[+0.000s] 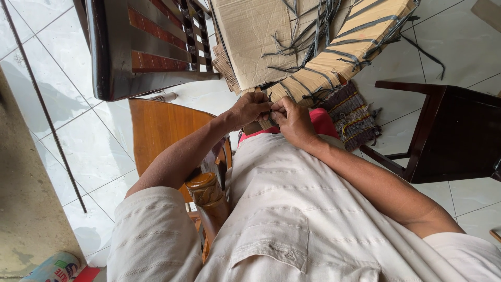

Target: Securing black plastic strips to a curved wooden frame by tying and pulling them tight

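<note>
At frame centre, the left hand (pixel 251 108) and right hand (pixel 293 120) pinch together a thin dark grey strip (pixel 273 120) near the tan cardboard sheet (pixel 255 36).

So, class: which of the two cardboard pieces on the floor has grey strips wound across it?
The narrow folded cardboard piece on the right; the wider flat sheet is bare.

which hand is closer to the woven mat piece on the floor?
Right. The right hand is just beside the woven mat; the left hand sits farther off, on the right hand's other side.
</note>
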